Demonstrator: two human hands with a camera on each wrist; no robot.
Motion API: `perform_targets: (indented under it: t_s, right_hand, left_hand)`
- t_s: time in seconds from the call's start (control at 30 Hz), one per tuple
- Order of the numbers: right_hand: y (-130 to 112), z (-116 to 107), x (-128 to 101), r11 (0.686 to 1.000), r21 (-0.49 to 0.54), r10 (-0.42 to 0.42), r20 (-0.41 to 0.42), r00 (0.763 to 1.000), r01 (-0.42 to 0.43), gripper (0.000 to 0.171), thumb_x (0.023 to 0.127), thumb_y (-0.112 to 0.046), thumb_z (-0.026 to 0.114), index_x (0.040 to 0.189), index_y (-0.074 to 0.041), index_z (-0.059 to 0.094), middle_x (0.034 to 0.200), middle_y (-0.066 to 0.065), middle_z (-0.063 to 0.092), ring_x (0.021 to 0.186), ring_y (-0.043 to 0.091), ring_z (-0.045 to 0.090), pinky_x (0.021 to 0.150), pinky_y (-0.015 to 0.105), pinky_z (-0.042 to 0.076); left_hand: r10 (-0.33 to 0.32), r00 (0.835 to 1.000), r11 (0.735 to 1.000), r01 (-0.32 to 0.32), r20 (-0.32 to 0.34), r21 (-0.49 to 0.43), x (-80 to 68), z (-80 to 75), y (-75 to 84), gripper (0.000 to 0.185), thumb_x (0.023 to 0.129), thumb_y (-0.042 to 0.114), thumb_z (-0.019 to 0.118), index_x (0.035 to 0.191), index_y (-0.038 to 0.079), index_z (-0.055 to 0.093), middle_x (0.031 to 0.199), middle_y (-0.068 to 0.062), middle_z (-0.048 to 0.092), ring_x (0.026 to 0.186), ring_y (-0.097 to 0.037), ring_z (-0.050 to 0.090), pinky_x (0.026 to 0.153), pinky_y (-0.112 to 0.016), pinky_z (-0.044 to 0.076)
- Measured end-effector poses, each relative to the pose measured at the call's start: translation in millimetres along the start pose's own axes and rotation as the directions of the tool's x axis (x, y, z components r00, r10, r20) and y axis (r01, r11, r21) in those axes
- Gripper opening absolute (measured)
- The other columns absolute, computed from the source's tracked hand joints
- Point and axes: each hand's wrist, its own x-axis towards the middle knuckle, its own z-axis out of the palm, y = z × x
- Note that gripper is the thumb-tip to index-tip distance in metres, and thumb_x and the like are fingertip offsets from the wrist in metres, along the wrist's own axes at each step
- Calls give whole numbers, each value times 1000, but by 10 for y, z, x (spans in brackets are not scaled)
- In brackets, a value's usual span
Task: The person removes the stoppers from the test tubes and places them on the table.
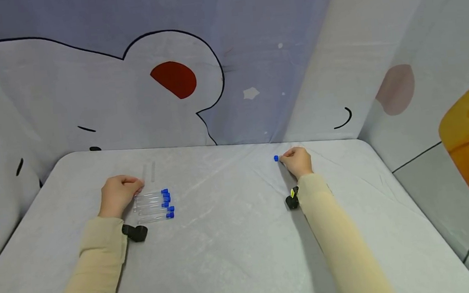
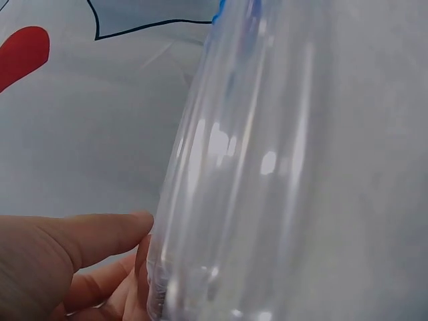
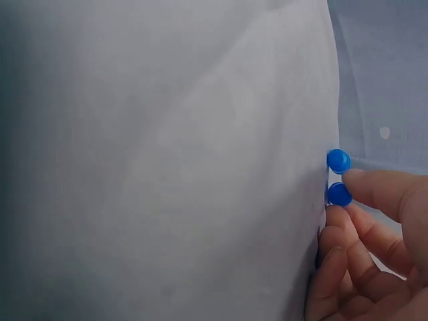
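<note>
Both your arms reach forward in beige sleeves, well apart. Your left hand (image 1: 118, 194) lies knuckles-up with fingers curled and thumb out. Your right hand (image 1: 297, 161) is curled, thumb and fingertips (image 3: 374, 190) pinched together.

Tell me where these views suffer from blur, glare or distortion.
Head view: sharp, evenly lit, wide-angle bend at the table edges. Left wrist view: the clear tubes sit very close, blurred, with white glare streaks. Right wrist view: the cloth is soft and dim on the left; the blue caps are fairly sharp.
</note>
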Motion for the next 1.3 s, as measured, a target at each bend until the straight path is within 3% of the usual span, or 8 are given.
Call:
perform_targets:
  t_s: [0.3,0.47,0.57,0.67,0.77,0.97,1.17,1.3]
  right_hand:
    - [37,-11,-39,998,58,14,-19,1000,-12,23,97,-20,67,102,2,71,89,12,70,72,17,60,65,29,47]
    - [12,-26,-120,990,143,12,-18,1000,-10,23,98,-15,59,106,3,70,90,13,70,64,10,59,60,22,49]
    - [-19,-30,-201,981,192,4,-23,1000,0,24,99,-15,56,108,3,69,90,13,69,62,10,60,57,22,50]
    - [-60,-23,-305,976,216,-19,-32,999,25,25,100,-17,55,109,2,69,90,13,68,64,12,58,59,24,48]
    - [-99,5,-411,968,245,-49,-35,998,57,25,100,-19,57,108,0,70,92,15,68,66,14,57,60,25,47]
    - [-171,91,-603,945,304,-110,-55,992,122,24,99,-15,57,109,1,72,92,12,69,76,20,65,62,23,50]
    - [-272,170,-796,910,390,-136,-32,990,138,22,98,-10,58,109,3,71,93,13,70,85,32,67,64,21,52]
    - [-336,217,-885,907,386,-184,-3,983,171,21,98,-8,58,107,4,71,91,13,71,82,30,67,62,22,52]
  left_hand:
    - [57,997,998,-58,47,24,16,-11,18,33,99,21,63,113,-9,68,87,-14,72,73,-17,61,66,-29,46]
    - [122,991,990,-125,61,58,-13,-33,52,31,99,18,63,113,-9,67,91,-17,70,76,-23,62,65,-31,46]
    - [173,982,981,-179,79,76,-40,-60,96,28,100,17,62,113,-7,68,99,-21,69,85,-30,63,71,-39,49]
    - [244,962,962,-256,120,97,-60,-92,147,26,101,16,62,114,-5,68,107,-24,69,96,-36,63,82,-49,50]
    - [314,930,935,-337,189,106,-73,-118,196,26,102,16,62,118,-4,68,112,-24,68,103,-39,63,90,-54,49]
    - [394,871,891,-441,295,112,-93,-124,243,29,102,16,64,122,-4,66,108,-19,69,101,-36,64,90,-54,50]
    - [423,844,861,-488,329,145,-95,-127,237,21,100,11,66,114,-3,70,101,-15,70,95,-32,64,88,-53,50]
    - [449,822,835,-526,350,161,-84,-125,220,15,98,5,66,110,-3,71,100,-15,71,95,-33,65,88,-53,50]
